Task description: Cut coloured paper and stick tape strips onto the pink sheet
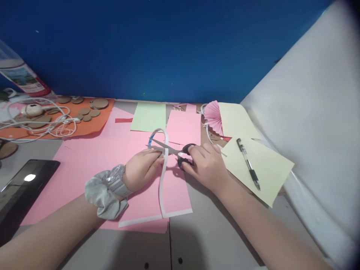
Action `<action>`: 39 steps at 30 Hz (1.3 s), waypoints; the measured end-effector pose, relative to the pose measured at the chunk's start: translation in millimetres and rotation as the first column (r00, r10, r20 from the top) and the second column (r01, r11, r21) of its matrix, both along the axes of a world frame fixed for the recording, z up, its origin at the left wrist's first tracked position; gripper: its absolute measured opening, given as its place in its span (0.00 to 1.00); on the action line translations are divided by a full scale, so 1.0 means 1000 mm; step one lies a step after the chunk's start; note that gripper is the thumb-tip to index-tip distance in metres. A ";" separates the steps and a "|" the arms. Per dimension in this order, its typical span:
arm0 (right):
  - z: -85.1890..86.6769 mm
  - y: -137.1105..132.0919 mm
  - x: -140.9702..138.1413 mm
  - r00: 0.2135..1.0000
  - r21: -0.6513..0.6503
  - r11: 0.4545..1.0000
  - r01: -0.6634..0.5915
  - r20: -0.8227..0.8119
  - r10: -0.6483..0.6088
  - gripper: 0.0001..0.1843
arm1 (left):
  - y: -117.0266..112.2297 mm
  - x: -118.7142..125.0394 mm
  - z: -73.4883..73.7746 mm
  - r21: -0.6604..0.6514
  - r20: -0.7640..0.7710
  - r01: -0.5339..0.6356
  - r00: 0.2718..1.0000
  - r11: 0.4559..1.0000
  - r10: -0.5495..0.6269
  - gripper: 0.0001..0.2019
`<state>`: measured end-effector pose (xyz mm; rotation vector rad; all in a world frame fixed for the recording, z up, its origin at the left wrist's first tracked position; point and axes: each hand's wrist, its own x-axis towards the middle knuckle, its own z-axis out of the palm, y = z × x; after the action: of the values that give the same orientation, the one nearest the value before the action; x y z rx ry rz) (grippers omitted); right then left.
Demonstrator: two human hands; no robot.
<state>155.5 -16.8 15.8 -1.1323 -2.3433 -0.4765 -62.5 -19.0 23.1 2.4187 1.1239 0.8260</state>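
My left hand (143, 167), with a watch and a scrunchie at the wrist, is closed round the lower part of a roll of white tape (160, 130). Blue print shows inside the roll's ring. A length of white tape (161, 189) runs from it down to the near edge of a pink paper sheet (176, 191), where another white strip lies. My right hand (207, 165) grips black-handled scissors (176, 152), fingers through the loops. The scissor blades are parted and point left, across the tape beside my left fingers. Whether they touch the tape I cannot tell.
Yellow paper (264, 161) with a pen (249, 165) lies right, near a pink folded fan (213, 117). Green paper (149, 117) is at the back. Left are a phone (25, 191), earphones (63, 120), cardboard discs (99, 103) and a bottle (25, 77). A blue wall (157, 48) stands behind.
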 end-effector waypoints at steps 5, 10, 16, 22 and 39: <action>0.000 0.000 -0.002 0.999 -0.086 0.996 0.008 -0.052 -0.013 0.10 | 0.001 0.001 -0.004 0.042 0.006 0.017 1.000 0.999 -0.017 0.16; 0.001 0.000 0.000 0.994 -0.117 0.993 0.025 -0.102 -0.037 0.11 | 0.001 0.001 -0.006 0.009 -0.001 0.045 0.999 0.999 -0.045 0.17; 0.005 0.002 0.004 0.977 -0.171 0.983 0.067 -0.190 -0.099 0.10 | 0.002 0.002 -0.004 -0.090 0.013 -0.022 1.000 0.996 0.024 0.16; 0.007 0.003 0.006 0.971 -0.177 0.980 0.087 -0.205 -0.123 0.09 | 0.026 -0.020 -0.006 0.070 -0.133 -0.235 0.961 0.970 0.242 0.14; 0.002 0.004 0.006 0.964 -0.228 0.970 0.082 -0.229 -0.135 0.11 | 0.051 -0.047 -0.010 -0.233 -0.093 -0.372 0.928 0.899 0.360 0.13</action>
<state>161.6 -13.1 18.2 -1.3427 -2.1637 -0.1103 -109.5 31.7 12.8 2.0616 1.6300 0.6859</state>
